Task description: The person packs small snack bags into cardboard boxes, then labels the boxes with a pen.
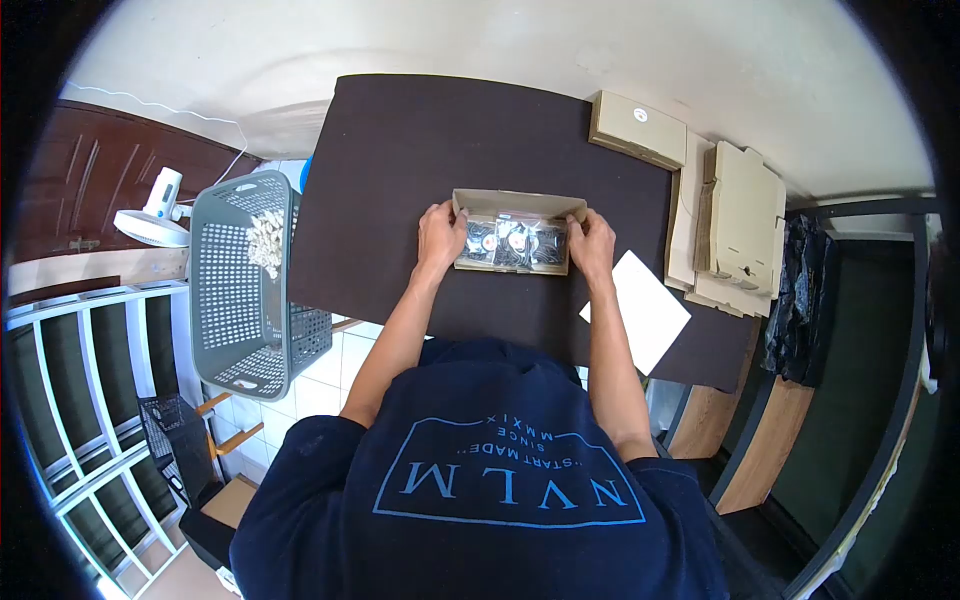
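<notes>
An open cardboard box (520, 204) sits on the dark table in front of me, its back wall standing up. Inside lie clear plastic packets (517, 243) holding dark items that I cannot make out, with round pale and reddish labels. My left hand (441, 240) grips the box's left end, thumb over the edge. At the opposite end, my right hand (592, 243) is closed on the box wall in the same way. A white sheet (645, 310) lies beside my right forearm.
A closed cardboard box (638, 128) stands at the table's back right. Flattened cardboard boxes (742, 225) are stacked along the right edge. Left of the dark table (450, 130) is a grey basket (235, 290) with whitish pieces inside, near a white fan (160, 215).
</notes>
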Demonstrator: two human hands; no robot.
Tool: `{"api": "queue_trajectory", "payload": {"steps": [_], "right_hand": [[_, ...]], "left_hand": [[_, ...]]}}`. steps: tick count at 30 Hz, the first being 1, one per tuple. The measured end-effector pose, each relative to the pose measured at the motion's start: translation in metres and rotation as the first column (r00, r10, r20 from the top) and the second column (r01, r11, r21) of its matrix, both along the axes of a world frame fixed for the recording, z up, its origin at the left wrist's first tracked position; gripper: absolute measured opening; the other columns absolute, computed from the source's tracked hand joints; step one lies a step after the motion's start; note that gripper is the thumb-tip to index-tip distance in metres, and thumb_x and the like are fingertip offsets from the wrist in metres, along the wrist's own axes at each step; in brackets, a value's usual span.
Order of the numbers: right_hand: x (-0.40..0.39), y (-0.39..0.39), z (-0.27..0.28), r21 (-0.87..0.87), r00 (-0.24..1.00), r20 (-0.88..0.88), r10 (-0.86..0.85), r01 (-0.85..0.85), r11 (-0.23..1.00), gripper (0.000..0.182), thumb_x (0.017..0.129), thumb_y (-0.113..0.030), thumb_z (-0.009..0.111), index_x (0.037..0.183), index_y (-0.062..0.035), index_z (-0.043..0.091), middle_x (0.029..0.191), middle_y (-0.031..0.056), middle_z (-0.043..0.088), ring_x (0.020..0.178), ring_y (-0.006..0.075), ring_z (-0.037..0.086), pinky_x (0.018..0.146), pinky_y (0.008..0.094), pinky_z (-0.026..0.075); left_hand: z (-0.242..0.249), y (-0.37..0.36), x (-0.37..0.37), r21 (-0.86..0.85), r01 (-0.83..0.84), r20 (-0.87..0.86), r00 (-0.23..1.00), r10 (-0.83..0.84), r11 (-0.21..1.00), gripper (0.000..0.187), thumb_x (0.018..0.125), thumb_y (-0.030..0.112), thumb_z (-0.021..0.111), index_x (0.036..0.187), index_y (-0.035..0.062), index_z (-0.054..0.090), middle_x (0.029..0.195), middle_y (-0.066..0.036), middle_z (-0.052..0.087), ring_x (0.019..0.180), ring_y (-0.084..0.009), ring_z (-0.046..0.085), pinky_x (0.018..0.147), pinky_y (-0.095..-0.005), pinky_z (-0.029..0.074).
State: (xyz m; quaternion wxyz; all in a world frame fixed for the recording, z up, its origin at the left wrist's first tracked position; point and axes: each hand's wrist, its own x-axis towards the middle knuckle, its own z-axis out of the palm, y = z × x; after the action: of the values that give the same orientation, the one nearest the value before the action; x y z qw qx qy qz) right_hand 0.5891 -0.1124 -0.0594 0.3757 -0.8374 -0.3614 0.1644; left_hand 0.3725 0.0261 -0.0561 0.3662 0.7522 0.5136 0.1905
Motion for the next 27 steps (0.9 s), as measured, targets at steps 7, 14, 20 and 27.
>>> {"api": "queue_trajectory", "payload": {"steps": [7,14,20,27], "right_hand": [[-0.006,-0.002,-0.005,-0.034,0.998,-0.065,0.012,-0.014,0.999,0.022,0.078,-0.005,0.063,0.099,0.0018,0.063,0.087,0.0207,0.064,0.082,0.0379,0.063,0.078,0.0457,0.049],[-0.016,-0.021,-0.001,-0.039,0.996,-0.026,0.086,-0.087,0.995,0.042,0.076,0.000,0.063,0.118,-0.0046,0.063,0.102,0.0174,0.061,0.092,0.0334,0.061,0.087,0.0418,0.048],[-0.019,-0.042,0.027,-0.132,0.976,-0.109,0.187,-0.200,0.971,0.049,0.075,-0.007,0.071,0.124,-0.0075,0.062,0.131,0.0183,0.048,0.121,0.0371,0.049,0.103,0.0415,0.042],[-0.040,-0.028,0.049,-0.260,0.833,0.115,0.542,-0.501,0.826,0.056,0.065,-0.040,0.084,0.110,-0.0108,0.068,0.146,0.0151,0.038,0.142,0.0414,0.022,0.113,0.0615,0.019]], "left_hand": [[-0.007,-0.003,-0.001,-0.023,-0.002,0.040,0.999,0.003,1.000,0.024,0.083,0.008,0.062,0.106,0.0009,0.067,0.088,-0.019,0.062,0.083,-0.0350,0.062,0.079,-0.0436,0.049],[-0.017,-0.008,-0.022,0.026,0.173,0.036,0.984,-0.174,0.985,0.043,0.084,0.001,0.061,0.127,0.0050,0.059,0.111,-0.018,0.058,0.103,-0.0310,0.059,0.091,-0.0370,0.048],[0.011,-0.031,-0.033,-0.050,0.314,0.163,0.939,-0.302,0.948,0.067,0.077,-0.001,0.068,0.139,0.0147,0.048,0.137,-0.020,0.039,0.127,-0.0382,0.041,0.102,-0.0437,0.043],[-0.006,-0.030,-0.049,0.055,0.543,-0.067,0.839,-0.540,0.838,0.071,0.075,0.001,0.069,0.140,0.0200,0.047,0.154,-0.019,0.023,0.140,-0.0390,0.026,0.115,-0.0464,0.027]]}}
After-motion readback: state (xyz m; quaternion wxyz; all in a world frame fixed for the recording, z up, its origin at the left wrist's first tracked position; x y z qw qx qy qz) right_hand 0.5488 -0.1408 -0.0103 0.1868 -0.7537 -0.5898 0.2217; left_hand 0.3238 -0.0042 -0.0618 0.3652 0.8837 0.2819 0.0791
